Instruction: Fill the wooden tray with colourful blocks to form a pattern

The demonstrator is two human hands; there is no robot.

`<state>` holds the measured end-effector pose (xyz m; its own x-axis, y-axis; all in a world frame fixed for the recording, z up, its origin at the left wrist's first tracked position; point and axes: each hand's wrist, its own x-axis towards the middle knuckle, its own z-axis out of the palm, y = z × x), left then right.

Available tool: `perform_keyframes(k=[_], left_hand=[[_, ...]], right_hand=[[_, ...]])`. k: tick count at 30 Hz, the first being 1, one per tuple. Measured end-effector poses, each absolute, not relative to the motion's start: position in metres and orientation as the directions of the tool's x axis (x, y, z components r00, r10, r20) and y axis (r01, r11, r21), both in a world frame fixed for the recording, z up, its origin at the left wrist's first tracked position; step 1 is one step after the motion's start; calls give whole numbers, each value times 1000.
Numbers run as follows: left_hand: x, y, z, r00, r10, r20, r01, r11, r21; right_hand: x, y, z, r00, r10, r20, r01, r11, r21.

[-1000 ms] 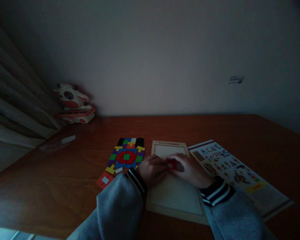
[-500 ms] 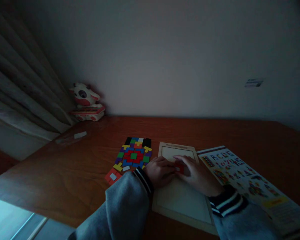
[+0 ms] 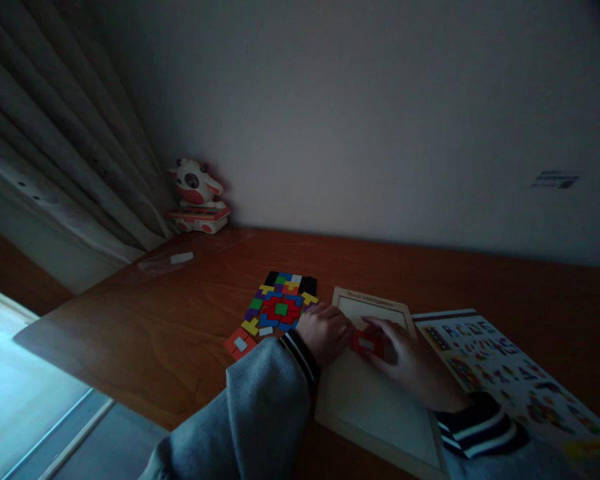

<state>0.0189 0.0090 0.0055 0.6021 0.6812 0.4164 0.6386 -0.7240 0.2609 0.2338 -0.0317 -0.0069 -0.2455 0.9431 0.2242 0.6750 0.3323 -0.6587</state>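
Red puzzle pieces (image 3: 375,343) with a small white rectangle among them lie over the wooden tray (image 3: 370,448). My right hand (image 3: 410,360) curves around their right side, thumb and fingers gripping from the near and far edges. At their left end, the curled fingers of my left hand (image 3: 326,331) press against the pieces; its fingertips are partly hidden. Left of the tray, a colourful block pattern (image 3: 281,309) lies flat on the table, its right edge partly covered by my left hand. A red piece group with a white centre (image 3: 241,344) sits at the pattern's lower left.
A printed pattern sheet (image 3: 510,373) lies right of the tray, partly under my right sleeve. On the wooden table (image 3: 190,320), a cow toy (image 3: 199,197) stands at the back left by the curtain (image 3: 80,147). A white slip (image 3: 181,257) lies nearby. The wall rises behind.
The view has swung a little to the left. My right hand has opened slightly wider around the red pieces, and more of them and the white rectangle now show.
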Motion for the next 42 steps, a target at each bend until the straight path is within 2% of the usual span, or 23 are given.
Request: perform_keyframes(k=[5, 8, 11, 22, 27, 34, 36, 40, 42], left_hand=[[9, 15, 11, 232, 916, 327, 946, -290, 143], [0, 18, 2, -6, 955, 295, 993, -30, 116], [-7, 18, -8, -94, 965, 247, 991, 66, 120], [-8, 25, -5, 120, 956, 269, 985, -149, 91], [-11, 28, -5, 284, 926, 248, 949, -308, 66], [-11, 30, -2, 395, 889, 232, 904, -421, 71], [-8, 30, -3, 457, 853, 251, 868, -490, 84], [-2, 27, -9, 644, 695, 318, 701, -703, 116], [-1, 26, -12, 676, 655, 337, 658, -743, 123]], right_hand=[[235, -32, -9, -259, 937, 234, 677, 349, -647], [235, -32, -8, -279, 928, 248, 681, 374, -629], [234, -32, -6, -292, 924, 248, 690, 383, -614], [236, -31, -6, -329, 912, 245, 710, 410, -573], [235, -31, -5, -325, 916, 235, 703, 400, -587], [234, -31, -3, -311, 921, 237, 704, 390, -593], [233, -32, -3, -313, 916, 253, 702, 402, -587], [233, -32, -2, -310, 914, 263, 722, 406, -561], [233, -33, -2, -309, 917, 251, 734, 398, -550]])
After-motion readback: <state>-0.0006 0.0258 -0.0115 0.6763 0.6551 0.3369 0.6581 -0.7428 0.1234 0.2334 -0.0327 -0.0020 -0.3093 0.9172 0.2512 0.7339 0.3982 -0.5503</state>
